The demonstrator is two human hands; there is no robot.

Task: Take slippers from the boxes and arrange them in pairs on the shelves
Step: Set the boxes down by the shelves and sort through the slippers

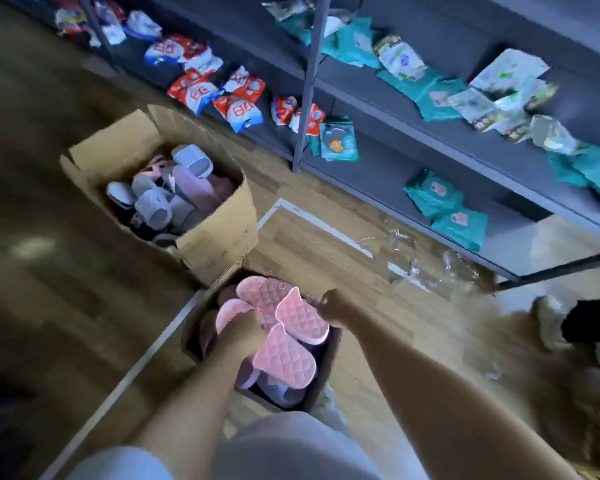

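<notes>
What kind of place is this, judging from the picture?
Probably a small shop or its stockroom. Dark metal shelves hold rows of packaged goods, and two open cardboard boxes full of slippers stand on the wooden floor, as if being unpacked for stocking.

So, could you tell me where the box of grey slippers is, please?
In the head view, the box of grey slippers stands open on the floor, centre-left, beyond the nearer box of pink slippers and before the shelves.
</notes>
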